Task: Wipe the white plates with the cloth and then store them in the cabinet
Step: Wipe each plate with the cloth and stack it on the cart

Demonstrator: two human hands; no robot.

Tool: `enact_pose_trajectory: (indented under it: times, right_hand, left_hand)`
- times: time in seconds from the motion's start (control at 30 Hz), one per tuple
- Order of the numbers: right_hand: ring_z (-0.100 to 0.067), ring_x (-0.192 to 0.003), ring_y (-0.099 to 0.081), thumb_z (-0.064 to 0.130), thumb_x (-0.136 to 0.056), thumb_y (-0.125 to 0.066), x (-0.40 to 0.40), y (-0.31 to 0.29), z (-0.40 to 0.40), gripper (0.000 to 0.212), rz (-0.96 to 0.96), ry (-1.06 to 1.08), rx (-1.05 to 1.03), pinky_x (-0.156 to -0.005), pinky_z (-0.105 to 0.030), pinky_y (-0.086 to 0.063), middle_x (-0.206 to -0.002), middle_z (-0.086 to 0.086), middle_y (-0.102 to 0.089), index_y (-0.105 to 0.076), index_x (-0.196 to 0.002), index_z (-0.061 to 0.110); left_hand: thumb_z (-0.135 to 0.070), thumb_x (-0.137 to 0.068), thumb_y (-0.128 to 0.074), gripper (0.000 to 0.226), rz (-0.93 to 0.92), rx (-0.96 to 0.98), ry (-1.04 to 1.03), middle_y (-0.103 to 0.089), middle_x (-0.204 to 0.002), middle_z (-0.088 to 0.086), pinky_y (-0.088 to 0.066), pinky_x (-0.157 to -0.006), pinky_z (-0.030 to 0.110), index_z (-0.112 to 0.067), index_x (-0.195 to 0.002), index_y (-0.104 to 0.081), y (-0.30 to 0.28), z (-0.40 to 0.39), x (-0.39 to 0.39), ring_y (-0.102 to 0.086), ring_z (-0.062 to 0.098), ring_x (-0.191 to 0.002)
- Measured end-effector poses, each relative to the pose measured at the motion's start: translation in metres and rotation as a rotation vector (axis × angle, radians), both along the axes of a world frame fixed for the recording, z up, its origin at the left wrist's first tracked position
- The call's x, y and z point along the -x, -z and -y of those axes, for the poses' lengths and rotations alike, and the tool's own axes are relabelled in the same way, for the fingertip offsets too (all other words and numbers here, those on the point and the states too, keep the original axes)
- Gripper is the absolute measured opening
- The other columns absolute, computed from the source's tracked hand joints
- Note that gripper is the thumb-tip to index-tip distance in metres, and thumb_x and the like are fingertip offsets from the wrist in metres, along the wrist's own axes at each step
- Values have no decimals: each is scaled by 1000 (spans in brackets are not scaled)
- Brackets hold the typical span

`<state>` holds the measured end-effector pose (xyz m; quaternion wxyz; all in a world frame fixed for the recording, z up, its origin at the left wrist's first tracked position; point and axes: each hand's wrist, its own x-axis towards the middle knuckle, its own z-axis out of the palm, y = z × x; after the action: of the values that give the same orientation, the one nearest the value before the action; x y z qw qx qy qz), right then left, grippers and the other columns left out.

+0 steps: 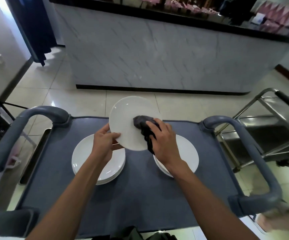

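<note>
Far left, the grey handle [41,112] of the cart arches up over the tiled floor [41,80], and the blue cart top [136,184] stretches across below it. On the left of that top sits a stack of white plates [81,161], lying flat, partly covered by the left forearm.

Now the left hand [104,142]: it grips the lower left rim of the raised plate [124,122], thumb curled over the top face, fingers tucked underneath. That plate is held up off the cart, tilted toward the camera, hanging between and above the two stacks.

On to the right hand [162,141], which is closed around the dark cloth [143,123] and presses it down on the right side of the plate's face; a tail of cloth hangs below the rim. Under that wrist lies the second stack of white plates [187,153], flat on the cart top, touching nothing else.

Behind it all runs a marble-fronted counter [157,54] with a dark top. Further right, the cart's other grey handle [240,135] curves round, and beyond it stands a steel trolley [268,129] just beside the cart.
</note>
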<state>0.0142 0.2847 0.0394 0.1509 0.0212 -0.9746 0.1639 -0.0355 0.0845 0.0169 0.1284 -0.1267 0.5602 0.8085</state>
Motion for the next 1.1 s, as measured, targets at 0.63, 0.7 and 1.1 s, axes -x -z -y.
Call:
enact_pose_trajectory:
  times: [0.63, 0.7, 1.1]
  right_hand:
    - [-32, -129, -44, 5, -89, -61, 45, -31, 1, 56, -107, -72, -103, -99, -51, -40, -148, -10, -47, -54, -141, 22]
    - [-32, -131, -43, 6, -90, -59, 41, -26, 10, 55, -95, -124, -98, -100, -50, -40, -149, -10, -46, -53, -142, 23]
    - [-33, -127, -47, 3, -84, -63, 9, 5, 28, 57, -97, -202, -71, -94, -46, -43, -147, -11, -49, -58, -137, 23]
  left_hand:
    - [14, -84, -58, 52, -53, 27, 279, -76, -101, 10, -59, -62, 40, -22, -119, -72, -5, -7, 0, -72, 31, -80]
    - [15, -83, -58, 54, -60, 18, 274, -76, -105, 11, -59, -63, 40, -20, -121, -71, -5, -8, 0, -73, 33, -84]
    - [17, -82, -55, 56, -81, 40, 241, -76, -102, 14, -59, -63, 42, -19, -121, -71, -3, -5, -1, -73, 34, -83]
